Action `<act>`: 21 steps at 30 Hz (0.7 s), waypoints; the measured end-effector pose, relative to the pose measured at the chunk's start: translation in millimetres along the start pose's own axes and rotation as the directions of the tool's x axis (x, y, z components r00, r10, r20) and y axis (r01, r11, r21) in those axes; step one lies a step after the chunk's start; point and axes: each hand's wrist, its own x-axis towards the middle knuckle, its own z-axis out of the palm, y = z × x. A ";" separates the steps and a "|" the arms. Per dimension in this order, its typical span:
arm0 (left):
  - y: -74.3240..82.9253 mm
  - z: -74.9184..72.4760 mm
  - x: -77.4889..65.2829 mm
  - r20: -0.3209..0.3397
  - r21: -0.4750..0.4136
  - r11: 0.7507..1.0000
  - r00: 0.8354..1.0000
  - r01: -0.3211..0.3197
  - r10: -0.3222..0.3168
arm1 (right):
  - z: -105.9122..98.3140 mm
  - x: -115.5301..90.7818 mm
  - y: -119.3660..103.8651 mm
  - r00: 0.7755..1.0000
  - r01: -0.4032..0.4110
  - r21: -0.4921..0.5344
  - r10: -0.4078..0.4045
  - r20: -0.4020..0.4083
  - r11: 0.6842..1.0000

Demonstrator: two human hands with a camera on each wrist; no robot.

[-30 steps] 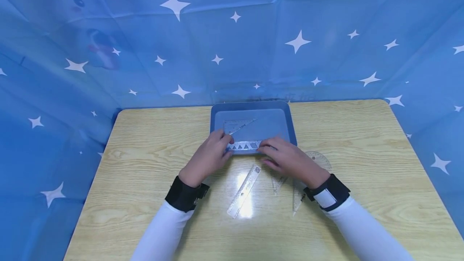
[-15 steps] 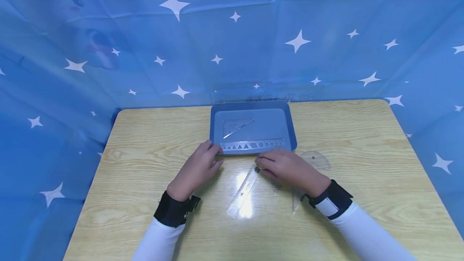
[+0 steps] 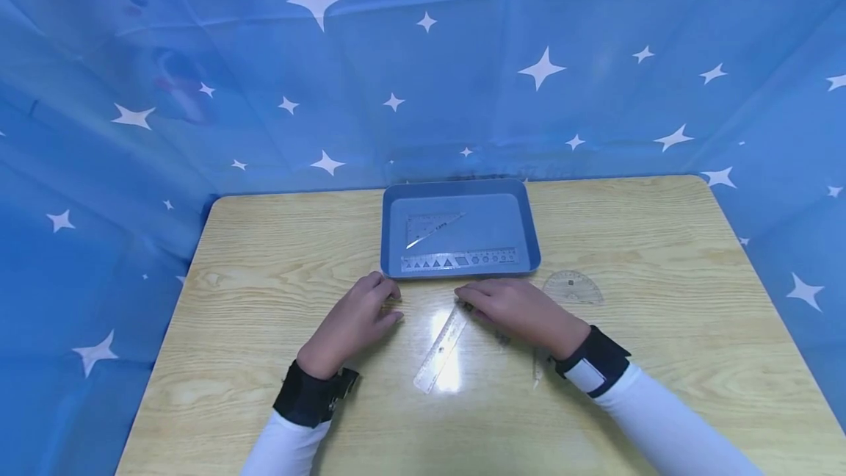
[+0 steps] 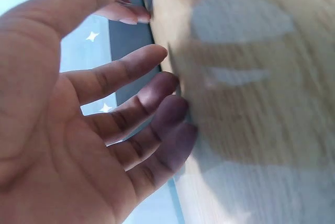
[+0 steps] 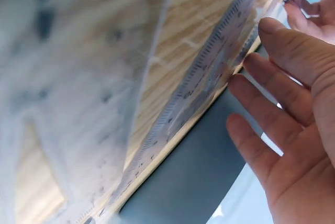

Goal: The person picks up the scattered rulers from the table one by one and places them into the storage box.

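My right hand [image 3: 518, 311] reaches over the upper end of a clear plastic ruler [image 3: 439, 355] that lies slanted on the table. Its fingertips are at that end, and the thumb and fingers look slightly bent and apart in the right wrist view. My left hand [image 3: 350, 322] hovers low over the table left of the ruler, fingers loosely bent, holding nothing. Ahead of both hands, a blue tray [image 3: 390, 241] holds a clear set square [image 3: 426, 228] and a stencil ruler [image 3: 463, 261] with cut-out shapes along it.
A clear protractor [image 3: 572, 288] lies right of the right hand. Two clear pointed pieces, one a narrow tip [image 3: 537, 369], show partly from under the right hand and wrist. A blue curtain with white stars [image 3: 542, 68] stands behind the wooden table [image 3: 277, 255].
Both hands have drawn back from the stencil ruler, which now lies in the tray. The left hand moved left and nearer; the right hand moved to the slanted ruler's upper end.
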 end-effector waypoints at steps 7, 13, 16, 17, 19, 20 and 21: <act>4.2 12.9 -2.0 0.019 0.011 0.999 0.999 -0.041 0.041 | 4.8 2.1 -3.2 0.999 0.004 -0.021 -0.003 0.040 1.000; 12.5 27.1 -2.4 0.094 0.030 0.998 0.994 -0.054 0.051 | 9.3 5.5 -4.8 0.993 0.029 -0.065 -0.021 0.115 0.997; 13.7 30.5 -1.5 0.109 0.045 0.998 0.993 -0.050 0.045 | 9.1 7.0 -5.6 0.988 0.021 -0.087 -0.007 0.155 0.996; 14.0 31.0 -1.1 0.110 0.047 0.998 0.993 -0.049 0.043 | 9.0 7.6 -5.9 0.986 0.020 -0.094 -0.004 0.165 0.995; 14.5 31.8 -0.2 0.111 0.052 0.997 0.993 -0.053 0.046 | 9.2 8.6 -6.2 0.984 0.020 -0.111 0.000 0.180 0.994; 14.9 32.1 0.3 0.111 0.055 0.997 0.992 -0.058 0.052 | 9.5 9.3 -6.5 0.983 0.022 -0.120 0.000 0.184 0.993; 15.2 32.6 0.9 0.110 0.059 0.996 0.992 -0.064 0.058 | 9.8 10.0 -6.6 0.982 0.023 -0.128 0.001 0.186 0.991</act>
